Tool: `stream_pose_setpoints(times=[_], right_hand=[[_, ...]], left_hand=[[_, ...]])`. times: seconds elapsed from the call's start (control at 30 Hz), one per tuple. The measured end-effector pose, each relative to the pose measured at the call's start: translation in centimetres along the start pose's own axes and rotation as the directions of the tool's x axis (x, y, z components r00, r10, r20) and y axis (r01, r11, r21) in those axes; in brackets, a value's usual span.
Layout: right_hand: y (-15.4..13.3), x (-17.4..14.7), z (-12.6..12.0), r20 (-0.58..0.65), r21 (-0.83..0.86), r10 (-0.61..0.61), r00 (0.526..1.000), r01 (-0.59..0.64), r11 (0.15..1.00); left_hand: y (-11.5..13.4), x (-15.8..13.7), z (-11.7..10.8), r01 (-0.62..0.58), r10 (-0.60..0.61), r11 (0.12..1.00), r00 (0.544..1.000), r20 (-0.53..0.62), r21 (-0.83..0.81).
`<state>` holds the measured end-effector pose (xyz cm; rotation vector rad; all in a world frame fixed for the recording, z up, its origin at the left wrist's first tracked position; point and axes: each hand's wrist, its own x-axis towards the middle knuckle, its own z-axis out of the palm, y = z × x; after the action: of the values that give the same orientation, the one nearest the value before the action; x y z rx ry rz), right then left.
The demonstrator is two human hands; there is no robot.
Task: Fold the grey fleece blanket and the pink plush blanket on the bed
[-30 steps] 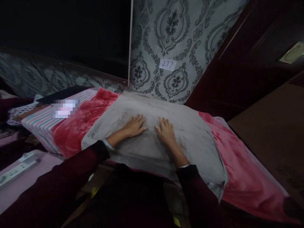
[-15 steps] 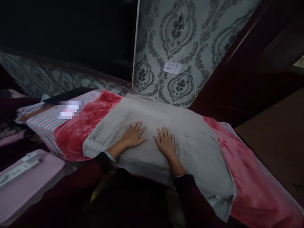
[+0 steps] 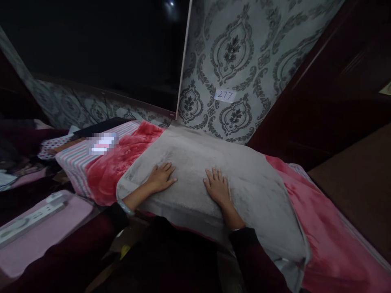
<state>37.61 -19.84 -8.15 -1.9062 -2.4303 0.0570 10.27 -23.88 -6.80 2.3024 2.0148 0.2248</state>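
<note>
"How do the hands sit?"
"Left hand [image 3: 159, 178] and right hand [image 3: 218, 189] rest spread on the grey cloth [image 3: 189, 162], pinching nothing; it lies over the red blanket [image 3: 324, 228]."
"Progress?"
"Mostly flat, seemingly; faint creases remain."
"Changed?"
"The hands are farther apart than half a second ago."

The grey cloth [image 3: 190, 179] looks matt and napped, the red blanket [image 3: 122, 156] plush, the dark screen [image 3: 106, 49] glossy.

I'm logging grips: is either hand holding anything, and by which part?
Nothing is held: the left hand and right hand lie palm-down on the grey cloth.
</note>
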Motion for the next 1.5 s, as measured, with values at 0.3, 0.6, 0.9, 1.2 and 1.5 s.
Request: stream_pose_setpoints(times=[0.3, 0.6, 0.9, 1.2, 1.5], right_hand=[[-2.7, 6.1, -4.1, -0.035, 0.092, 0.006, 0.999, -0.002, 0.996], [-2.3, 7.9, 0.8, -0.142, 0.084, 0.014, 0.990, -0.002, 0.996], [2.7, 6.5, 0.2, -0.059, 0.124, 0.274, 0.960, -0.265, 0.956], [5.5, 2.6, 0.8, -0.002, 0.193, 0.349, 0.937, -0.343, 0.919], [5.5, 0.3, 0.9, -0.110, 0.415, 0.412, 0.905, -0.335, 0.846]], left_hand=[[4.1, 9.6, -2.4, 0.011, -0.011, 1.000, 0.999, -0.052, -0.008], [3.3, 10.6, 2.2, 0.006, -0.002, 0.999, 0.998, -0.058, 0.054], [3.2, 11.1, 1.4, 0.010, -0.010, 0.998, 1.000, -0.006, 0.057], [2.1, 9.4, 0.6, -0.033, 0.031, 0.999, 0.998, 0.063, 0.030], [-0.6, 5.1, 0.5, 0.241, -0.255, 0.963, 0.959, -0.120, -0.119]])
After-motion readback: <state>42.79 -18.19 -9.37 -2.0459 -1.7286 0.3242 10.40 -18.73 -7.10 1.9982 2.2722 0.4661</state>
